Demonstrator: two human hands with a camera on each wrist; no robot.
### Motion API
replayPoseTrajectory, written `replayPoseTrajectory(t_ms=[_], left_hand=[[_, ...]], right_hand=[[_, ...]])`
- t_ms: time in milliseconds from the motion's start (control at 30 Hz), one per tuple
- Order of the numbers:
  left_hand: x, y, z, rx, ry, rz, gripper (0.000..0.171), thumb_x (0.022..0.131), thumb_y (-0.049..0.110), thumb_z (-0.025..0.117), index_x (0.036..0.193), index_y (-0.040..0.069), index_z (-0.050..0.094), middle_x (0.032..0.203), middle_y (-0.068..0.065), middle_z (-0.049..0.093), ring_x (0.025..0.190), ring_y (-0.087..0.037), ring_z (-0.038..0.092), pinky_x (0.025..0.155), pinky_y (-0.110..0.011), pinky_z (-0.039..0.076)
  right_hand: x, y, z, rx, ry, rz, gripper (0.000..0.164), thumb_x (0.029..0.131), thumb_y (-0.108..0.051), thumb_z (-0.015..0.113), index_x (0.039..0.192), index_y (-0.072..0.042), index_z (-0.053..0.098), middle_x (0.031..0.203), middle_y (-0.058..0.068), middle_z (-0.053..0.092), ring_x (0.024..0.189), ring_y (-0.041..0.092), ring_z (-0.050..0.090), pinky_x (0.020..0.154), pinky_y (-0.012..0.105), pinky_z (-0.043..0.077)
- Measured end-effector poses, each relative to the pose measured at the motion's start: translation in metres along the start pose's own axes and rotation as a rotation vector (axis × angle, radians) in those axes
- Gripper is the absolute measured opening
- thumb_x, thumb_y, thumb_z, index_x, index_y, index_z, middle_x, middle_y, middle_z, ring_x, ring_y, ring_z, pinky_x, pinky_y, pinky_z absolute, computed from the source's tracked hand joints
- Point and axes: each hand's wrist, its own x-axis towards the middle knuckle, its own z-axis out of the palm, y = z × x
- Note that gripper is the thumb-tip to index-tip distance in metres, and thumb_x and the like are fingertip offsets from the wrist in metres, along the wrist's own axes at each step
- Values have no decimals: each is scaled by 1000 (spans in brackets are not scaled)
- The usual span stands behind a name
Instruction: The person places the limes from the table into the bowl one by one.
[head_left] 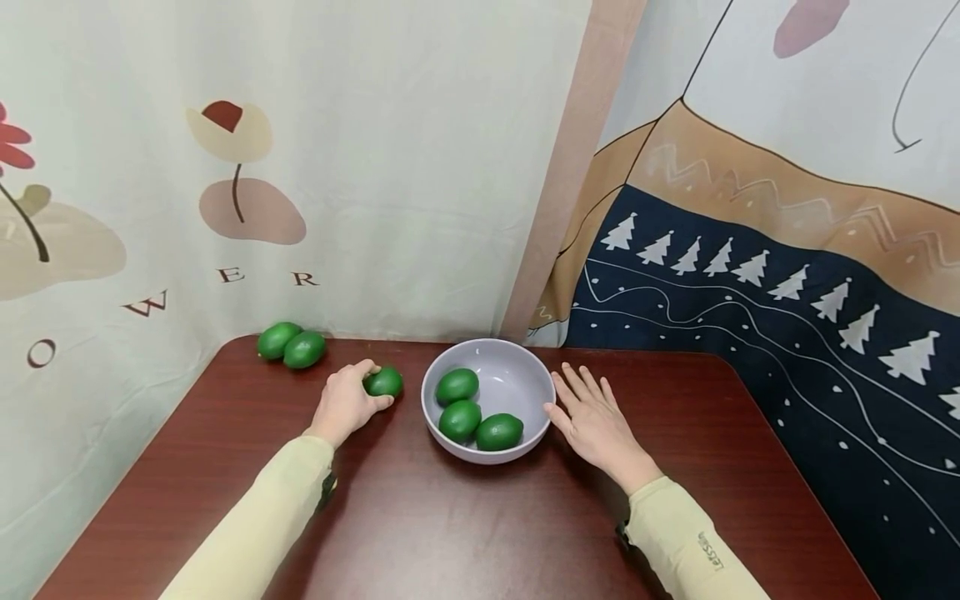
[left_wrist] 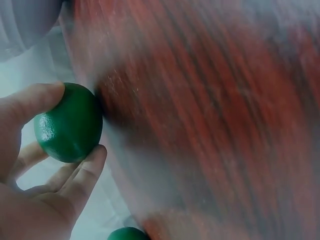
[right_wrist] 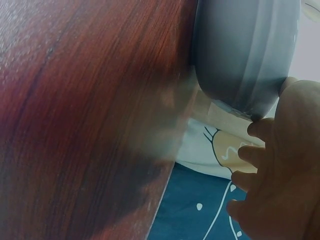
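My left hand holds a green lime between thumb and fingers, left of the bowl. The left wrist view shows the same lime pinched at its sides. A pale lilac bowl stands mid-table with limes inside: one at the upper left, one below it, one at the lower right. At the bowl's right side is my right hand, fingers straight and spread, thumb at the rim. In the right wrist view its fingertips touch the bowl's outer wall.
Two more limes, one touching the other, lie at the back left corner of the brown wooden table. A pale curtain and a dark patterned cloth hang directly behind the table's back edge.
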Motion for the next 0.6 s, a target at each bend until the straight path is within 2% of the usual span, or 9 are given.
replayPoseTrajectory(t_ms=[267,600], left_hand=[[-4,-1,2,-19,2,-3,48,81,25,86,120,3,67,118,-25,70,100,-43,65,84,-53,54],[-8,1,2,-55,17,6,48,83,24,85,120,3,65,116,-25,70,99,-41,66,84,-53,53]], right_hand=[[0,0,0,-1,2,-1,65,108,-47,48,159,-8,40,168,16,29,157,41,18,124,64,14],[1,1,0,5,-19,13,66,108,-49,46,160,-9,38,169,15,26,158,39,16,126,62,10]])
